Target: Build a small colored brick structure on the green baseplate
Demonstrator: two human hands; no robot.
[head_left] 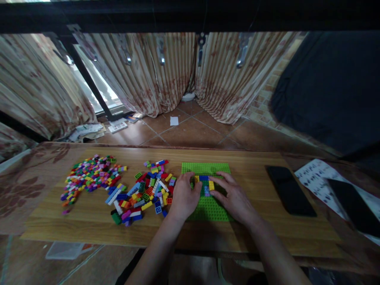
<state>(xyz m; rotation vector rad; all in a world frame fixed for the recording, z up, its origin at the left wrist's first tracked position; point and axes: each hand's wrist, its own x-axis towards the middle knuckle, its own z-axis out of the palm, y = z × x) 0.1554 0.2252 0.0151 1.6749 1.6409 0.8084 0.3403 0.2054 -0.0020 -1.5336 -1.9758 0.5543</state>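
Note:
A lime green studded baseplate [210, 209] lies on the wooden board in front of me. On its middle stands a small group of bricks [204, 184], blue, yellow, green and light purple. My left hand [186, 194] is at the left side of this group, thumb and fingers curved and apart, with a small dark gap between them; no brick shows clearly in it. My right hand [233, 196] rests at the right side, its thumb and index finger spread beside the yellow bricks [211, 185]. The palms hide parts of the baseplate's left and right edges.
A loose pile of larger bricks [145, 194] lies just left of my left hand, with a heap of small bricks [92, 174] farther left. A black phone [290, 190] is on the board's right side; another dark device [356, 206] lies on printed paper [314, 174].

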